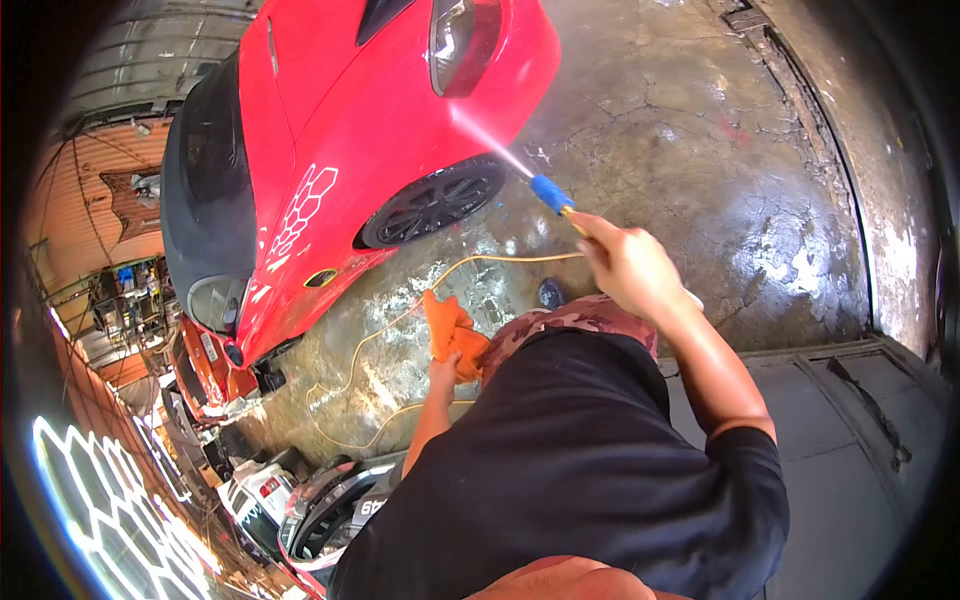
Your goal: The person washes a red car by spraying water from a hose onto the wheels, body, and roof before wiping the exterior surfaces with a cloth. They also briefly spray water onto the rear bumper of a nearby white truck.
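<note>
My right hand point(630, 265) is closed around the rear of a spray gun with a blue nozzle point(551, 194). From the nozzle a white jet of water reaches the body of a red car point(400, 110), above its black wheel point(435, 203). Lower and to the left, my left hand point(443, 374) grips an orange cloth point(452, 335) that hangs beside my camouflage shorts. A yellow hose point(515, 258) runs across the wet floor, looping under the cloth and toward my right hand.
Wet, cracked concrete floor point(660, 160) lies right of the car, with a drain channel point(800, 90) farther right. Grey panels point(820, 450) stand at lower right. Other vehicles, including a white one point(255, 500), and cluttered shelves point(125, 310) are at left.
</note>
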`<action>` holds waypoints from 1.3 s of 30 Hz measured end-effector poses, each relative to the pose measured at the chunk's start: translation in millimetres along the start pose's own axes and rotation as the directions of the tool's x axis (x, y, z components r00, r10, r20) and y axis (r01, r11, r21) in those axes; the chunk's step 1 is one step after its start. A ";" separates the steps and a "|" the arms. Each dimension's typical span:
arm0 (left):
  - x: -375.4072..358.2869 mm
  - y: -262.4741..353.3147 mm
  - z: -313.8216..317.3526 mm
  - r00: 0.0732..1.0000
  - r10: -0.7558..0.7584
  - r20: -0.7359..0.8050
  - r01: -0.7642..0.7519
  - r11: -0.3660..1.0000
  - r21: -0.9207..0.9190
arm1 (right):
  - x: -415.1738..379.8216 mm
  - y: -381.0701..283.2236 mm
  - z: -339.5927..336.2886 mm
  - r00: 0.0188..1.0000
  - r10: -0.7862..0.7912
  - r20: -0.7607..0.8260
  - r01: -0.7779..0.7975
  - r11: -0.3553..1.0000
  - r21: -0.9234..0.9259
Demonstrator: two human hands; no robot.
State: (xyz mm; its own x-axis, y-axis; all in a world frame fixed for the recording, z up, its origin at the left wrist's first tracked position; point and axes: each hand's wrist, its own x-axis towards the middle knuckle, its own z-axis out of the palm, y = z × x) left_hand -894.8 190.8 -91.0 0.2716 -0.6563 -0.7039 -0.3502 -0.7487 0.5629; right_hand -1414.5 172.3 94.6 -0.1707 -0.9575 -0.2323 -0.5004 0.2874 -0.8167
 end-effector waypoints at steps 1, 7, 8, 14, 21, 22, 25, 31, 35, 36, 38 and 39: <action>-9.8 -2.0 1.3 1.000 0.002 0.007 -0.003 1.000 0.014 | 17.2 -4.1 11.5 0.999 -0.001 0.041 0.001 1.000 -0.008; -63.0 -6.1 2.1 0.957 0.190 0.219 -0.221 0.967 0.125 | 164.5 13.9 75.8 0.988 0.076 -0.135 -0.053 0.985 0.164; -68.0 -9.0 2.5 0.948 0.197 0.248 -0.233 0.964 0.125 | 183.4 13.8 81.3 0.986 0.095 -0.140 -0.071 0.983 0.167; -74.4 -52.8 -15.1 0.969 0.059 0.238 -0.100 0.982 0.163 | 232.0 -6.7 138.6 0.998 0.063 -0.026 -0.061 0.994 0.094; -58.8 -83.7 -51.2 0.985 -0.022 0.170 0.000 0.991 0.133 | 247.7 -12.6 166.0 0.995 0.048 -0.089 -0.038 0.994 0.102; -54.2 -86.9 -54.4 0.986 -0.026 0.165 0.005 0.992 0.128 | 245.9 -15.0 169.1 0.993 0.068 -0.096 -0.057 0.992 0.117; -39.3 -94.6 -64.8 0.989 -0.033 0.141 0.018 0.994 0.106 | 228.6 -17.7 203.0 0.999 0.005 -0.035 -0.003 0.998 0.064; 3.4 -113.7 -96.8 0.997 -0.049 0.064 0.047 0.998 0.032 | 147.0 -62.5 231.2 0.978 -0.014 0.208 0.060 0.975 -0.215; 34.9 -122.2 -109.2 0.997 -0.079 0.021 0.080 0.995 -0.053 | 151.4 -54.5 152.5 0.943 -0.085 -0.321 0.087 0.996 -0.006; 39.6 -121.5 -111.1 0.996 -0.084 0.024 0.086 0.992 -0.094 | 147.8 -67.0 138.5 0.962 0.006 -0.274 -0.016 0.999 -0.035; 54.4 -146.2 -119.0 0.992 -0.118 -0.038 0.115 0.990 -0.078 | 133.8 -80.6 165.9 0.975 -0.080 -0.205 0.069 0.996 -0.064; 55.2 -148.6 -118.6 0.986 -0.149 -0.080 0.144 0.988 -0.064 | 123.3 -77.9 194.8 0.950 -0.254 -0.180 0.249 0.967 -0.051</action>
State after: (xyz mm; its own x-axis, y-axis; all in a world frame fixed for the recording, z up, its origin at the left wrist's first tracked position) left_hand -721.5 254.7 -162.2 0.3914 -0.5431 -0.7429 -0.2494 -0.8397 0.4824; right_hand -1231.2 27.3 26.8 -0.1880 -0.9788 0.0815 -0.5695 0.0410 -0.8209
